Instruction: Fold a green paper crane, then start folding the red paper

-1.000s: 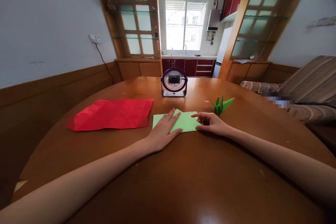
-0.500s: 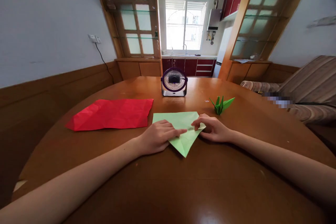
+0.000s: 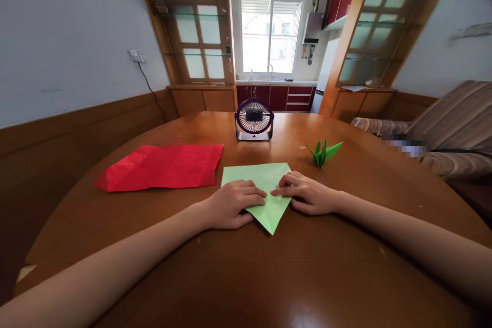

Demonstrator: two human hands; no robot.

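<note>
1. Red paper [image 3: 165,166] spreads on the tabletop [image 3: 330,271], left of the fan [image 3: 254,117].
2. The left hand [image 3: 231,204], loosely open, gripping nothing visible, hides the lower-left edge of the green sheet [image 3: 261,177].
3. In front of the fan, the sheet lies beneath both hands, equally near, one sharp corner pointing away from the fan; its long axis is unclear.
4. The right hand [image 3: 311,195], fingers half curled, touches the sheet without evident grip.

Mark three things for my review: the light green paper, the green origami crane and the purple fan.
Light green paper [image 3: 266,176]: head view, far part, beyond the fingertips.
Green origami crane [image 3: 320,158]: head view, folded body.
Purple fan [image 3: 254,116]: head view, round grille.
</note>
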